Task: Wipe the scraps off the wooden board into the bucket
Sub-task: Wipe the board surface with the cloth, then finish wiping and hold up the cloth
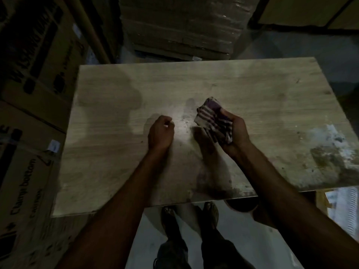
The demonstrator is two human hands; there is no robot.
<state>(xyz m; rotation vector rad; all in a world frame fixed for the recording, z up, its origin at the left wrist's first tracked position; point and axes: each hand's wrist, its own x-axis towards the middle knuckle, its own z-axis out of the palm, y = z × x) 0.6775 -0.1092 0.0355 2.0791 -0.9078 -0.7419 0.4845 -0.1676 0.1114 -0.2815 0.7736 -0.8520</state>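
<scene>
While the right hand (236, 133) grips a bunched cloth (211, 119) with purple and pale stripes, its fingers and thumb curled round the fabric, the left hand (160, 133) rests just beside it with fingers curled into a loose fist that shows no object in its grip. Both hands sit near the middle of the wooden board (116, 152), a large pale rectangular panel lying flat and filling most of the view. The cloth is raised at its far end and appears lifted off the surface, though contact at its near end cannot be told. Scraps (330, 150), seen as a whitish and greenish smeared patch with small flecks, lie on the right part of the board, well apart from both hands. A darker stain marks the near edge between the two forearms. Below that near edge, partly hidden by the board and the right forearm, a dark round rim shows, which seems to be the bucket (241, 205); its contents are not visible. The person's two feet (171, 216) stand on the pale floor (252, 239) beside it. Printed cardboard boxes (29, 74) are stacked along the left side, and a wrapped stack (180, 26) stands beyond the far edge of the board.
</scene>
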